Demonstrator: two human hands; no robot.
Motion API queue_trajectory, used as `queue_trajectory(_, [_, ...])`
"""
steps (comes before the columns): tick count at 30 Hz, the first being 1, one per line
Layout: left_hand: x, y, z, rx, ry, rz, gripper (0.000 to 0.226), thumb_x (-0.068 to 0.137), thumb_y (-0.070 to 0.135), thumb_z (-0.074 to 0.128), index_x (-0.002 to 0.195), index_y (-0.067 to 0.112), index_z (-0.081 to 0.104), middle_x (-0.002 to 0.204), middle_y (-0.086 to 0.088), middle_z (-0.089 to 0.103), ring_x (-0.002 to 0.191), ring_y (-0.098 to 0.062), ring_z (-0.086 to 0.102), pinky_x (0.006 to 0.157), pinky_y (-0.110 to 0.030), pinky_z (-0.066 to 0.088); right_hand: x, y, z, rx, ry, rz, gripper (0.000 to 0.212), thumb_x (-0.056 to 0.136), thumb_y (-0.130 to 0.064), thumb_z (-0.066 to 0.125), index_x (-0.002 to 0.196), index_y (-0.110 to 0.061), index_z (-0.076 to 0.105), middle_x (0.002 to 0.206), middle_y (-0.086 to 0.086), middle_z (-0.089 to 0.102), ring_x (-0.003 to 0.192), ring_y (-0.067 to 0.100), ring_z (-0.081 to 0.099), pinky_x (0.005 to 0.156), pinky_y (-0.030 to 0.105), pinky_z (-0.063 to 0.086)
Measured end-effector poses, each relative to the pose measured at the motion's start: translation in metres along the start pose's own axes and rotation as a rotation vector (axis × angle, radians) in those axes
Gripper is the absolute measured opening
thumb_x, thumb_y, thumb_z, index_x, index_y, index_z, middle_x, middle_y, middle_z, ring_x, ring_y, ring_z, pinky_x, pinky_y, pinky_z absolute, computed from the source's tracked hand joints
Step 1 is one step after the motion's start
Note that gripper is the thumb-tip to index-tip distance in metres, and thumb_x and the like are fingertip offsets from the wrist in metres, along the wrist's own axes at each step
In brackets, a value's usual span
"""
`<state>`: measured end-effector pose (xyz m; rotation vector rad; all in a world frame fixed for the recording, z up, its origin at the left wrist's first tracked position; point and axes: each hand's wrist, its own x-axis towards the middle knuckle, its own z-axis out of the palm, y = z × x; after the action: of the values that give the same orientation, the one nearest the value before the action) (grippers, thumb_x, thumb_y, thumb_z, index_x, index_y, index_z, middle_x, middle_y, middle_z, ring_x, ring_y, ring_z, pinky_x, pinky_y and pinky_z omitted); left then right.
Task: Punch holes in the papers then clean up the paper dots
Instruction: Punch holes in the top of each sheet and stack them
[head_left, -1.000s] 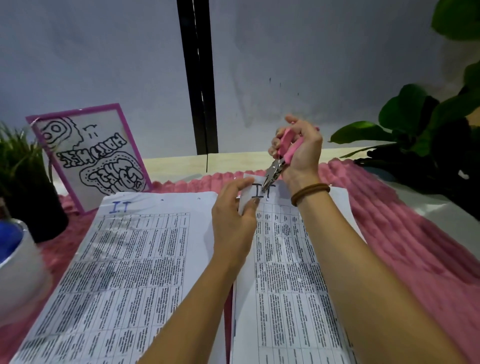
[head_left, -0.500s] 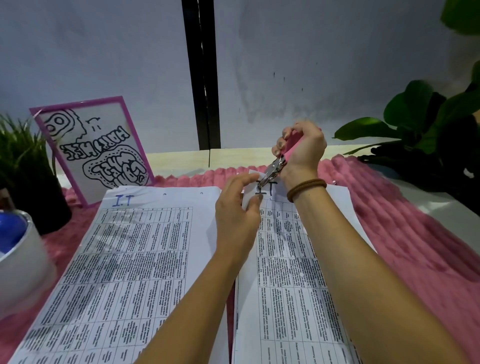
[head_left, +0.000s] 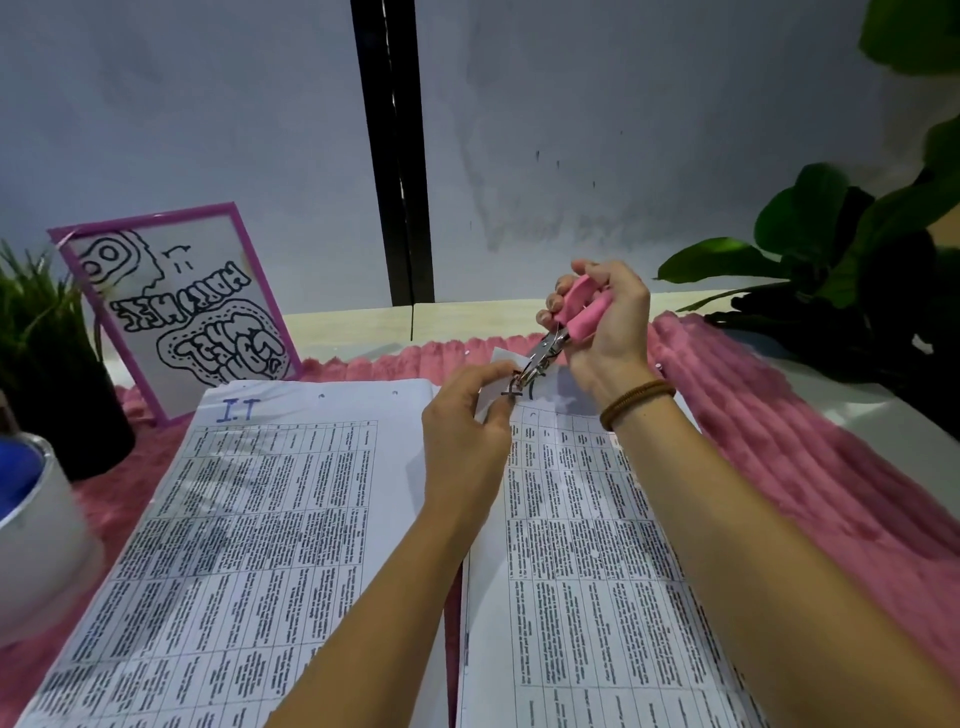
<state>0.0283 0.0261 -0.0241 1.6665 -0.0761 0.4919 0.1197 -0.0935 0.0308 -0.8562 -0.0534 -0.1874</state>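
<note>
pink hole punch (head_left: 574, 323) gripped in right hand (head_left: 608, 325), left hand (head_left: 465, 421) pinching paper corner (head_left: 501, 364)

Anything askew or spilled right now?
Nothing damaged. The right paper curls up at its corner only because the left hand pinches it for the punch in the right hand. A white speck on the mat may be a dot.

A brown bracelet (head_left: 636, 402) sits on my right wrist. It is a cord-like band that seems to wrap round twice, the strands lying close together, ribbed or beaded, though I can't tell which. Both my forearms (head_left: 753, 545) are bare down to the bottom edge of view. My left hand (head_left: 462, 441) and right hand (head_left: 610, 327) are bare too, and the nails that show look short.
</note>
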Motion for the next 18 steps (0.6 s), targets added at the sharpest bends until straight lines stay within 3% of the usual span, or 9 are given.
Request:
queue_trajectory(3, [0.002,-0.001,-0.003,-0.022,0.006,-0.027,0.037,0.086,0.001,0.067,0.105,0.033,0.068,0.11,0.016,0.067,0.106,-0.007,0.063,0.095,-0.031,0.051,0.003,-0.011,-0.01,-0.008,0.031,-0.035,0.017,0.077,-0.014,0.051,0.092,-0.006,0.049,0.065,0.006,0.052,0.053,0.017,0.048,0.05,0.027,0.044])
queue_trajectory(7, [0.003,-0.003,-0.005,-0.079,0.005,-0.081,0.033,0.086,0.004,0.067,0.107,0.029,0.068,0.114,0.01,0.068,0.098,-0.015,0.068,0.09,-0.04,0.056,0.011,-0.027,-0.027,0.006,0.122,-0.073,0.021,0.069,-0.016,0.052,0.087,-0.007,0.048,0.061,0.005,0.05,0.049,0.016,0.045,0.048,0.024,0.038])
queue_trajectory(12, [0.002,-0.003,-0.006,-0.08,-0.024,-0.099,0.032,0.088,0.004,0.065,0.111,0.026,0.067,0.111,-0.001,0.071,0.093,-0.016,0.071,0.087,-0.045,0.056,0.015,-0.031,-0.037,0.026,0.193,-0.083,0.004,0.082,-0.01,0.046,0.085,-0.008,0.045,0.06,0.004,0.046,0.046,0.015,0.041,0.046,0.022,0.033])
queue_trajectory(18, [0.0,0.001,-0.006,-0.083,-0.028,-0.098,0.032,0.089,0.002,0.064,0.111,0.025,0.066,0.106,-0.001,0.072,0.09,-0.014,0.071,0.084,-0.044,0.058,0.015,-0.03,-0.035,0.003,0.207,-0.11,0.011,0.07,-0.015,0.05,0.078,-0.011,0.045,0.061,0.005,0.046,0.046,0.016,0.04,0.046,0.022,0.032])
